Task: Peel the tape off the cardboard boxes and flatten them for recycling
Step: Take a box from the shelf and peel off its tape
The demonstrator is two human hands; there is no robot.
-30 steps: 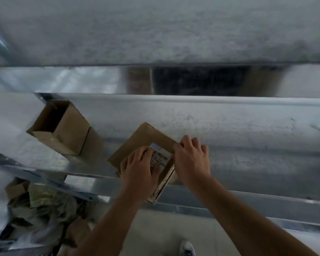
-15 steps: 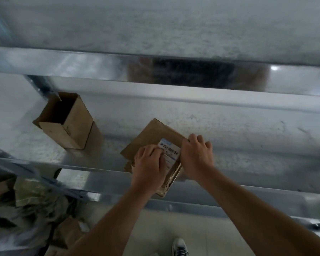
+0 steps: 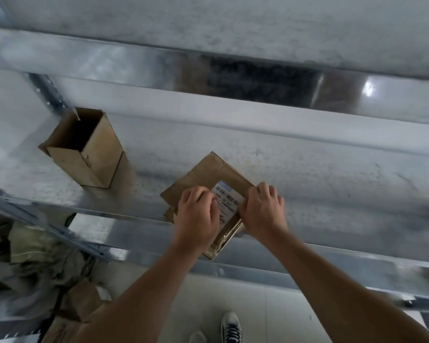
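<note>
Hands (image 3: 196, 216) still on flattened box (image 3: 203, 174)

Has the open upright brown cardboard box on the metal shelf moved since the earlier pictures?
No. The open brown cardboard box keeps its place beside the grey metal shelf post; only the camera shifted.

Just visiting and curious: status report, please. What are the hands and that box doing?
Right hand grips labelled box edge. Left hand curled over its label, pinch unclear. Open box stands apart, nothing blocking.
</note>
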